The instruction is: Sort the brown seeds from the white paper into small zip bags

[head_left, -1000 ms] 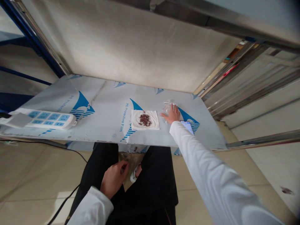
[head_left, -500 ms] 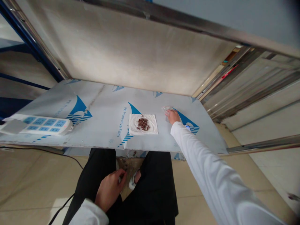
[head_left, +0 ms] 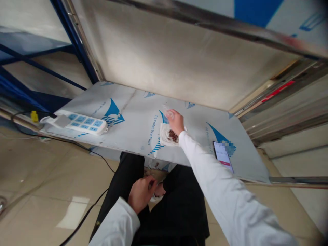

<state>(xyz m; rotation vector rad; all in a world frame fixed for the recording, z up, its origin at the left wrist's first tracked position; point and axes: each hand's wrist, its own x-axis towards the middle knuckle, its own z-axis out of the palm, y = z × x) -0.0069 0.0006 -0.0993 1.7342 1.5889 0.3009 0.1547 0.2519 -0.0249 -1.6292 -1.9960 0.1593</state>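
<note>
My right hand (head_left: 175,121) is closed on a clear, crumpled plastic bag (head_left: 167,111), held just above the far right part of a white paper napkin (head_left: 165,138). On the napkin lies a pile of small dark brown bean-like pieces (head_left: 173,135); my hand and wrist cover part of the napkin. My left hand (head_left: 142,193) stays low over my lap, away from the table, its fingers curled in with nothing visible in them.
A white power strip (head_left: 85,123) with blue socket faces lies on the left of the film-covered table (head_left: 133,136). A phone (head_left: 222,157) with its screen lit is near the right front edge. An upper shelf (head_left: 205,24) overhangs the back. Black cables (head_left: 84,218) run along the floor.
My right hand has moved left with the plastic bag, from the right of the napkin to over it. The phone now shows fully. The view has shifted; my left hand stays in my lap.
</note>
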